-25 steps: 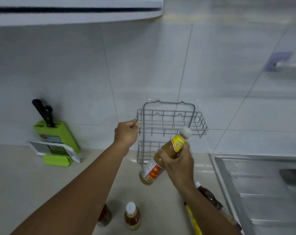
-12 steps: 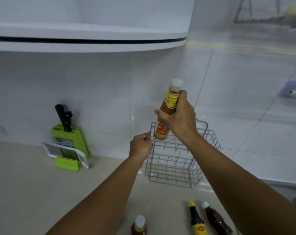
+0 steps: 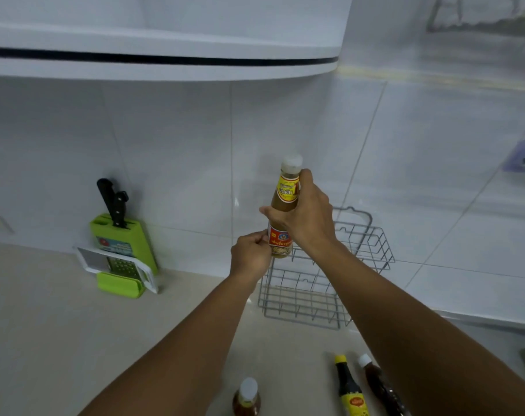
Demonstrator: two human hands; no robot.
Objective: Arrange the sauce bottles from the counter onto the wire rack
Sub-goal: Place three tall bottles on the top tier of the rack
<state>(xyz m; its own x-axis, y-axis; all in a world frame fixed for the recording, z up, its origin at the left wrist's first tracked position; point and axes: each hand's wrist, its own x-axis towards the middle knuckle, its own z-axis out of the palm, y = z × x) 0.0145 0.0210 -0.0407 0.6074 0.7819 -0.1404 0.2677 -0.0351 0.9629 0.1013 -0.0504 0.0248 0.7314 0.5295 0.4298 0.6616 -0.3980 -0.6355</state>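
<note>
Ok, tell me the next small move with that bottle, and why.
Probably lower the brown sauce bottle straight down into the wire rack's upper basket. The right hand holds it upright just above the rack's left end, the left hand is at that corner, and both baskets look empty.

Two bare forearms reach in from the lower edge of the view, uncovered from elbow to wrist, with no sleeve showing on either. The left hand point(image 3: 250, 255) and the right hand point(image 3: 308, 219) are ungloved, and no ring, watch or bracelet shows on them.
</note>
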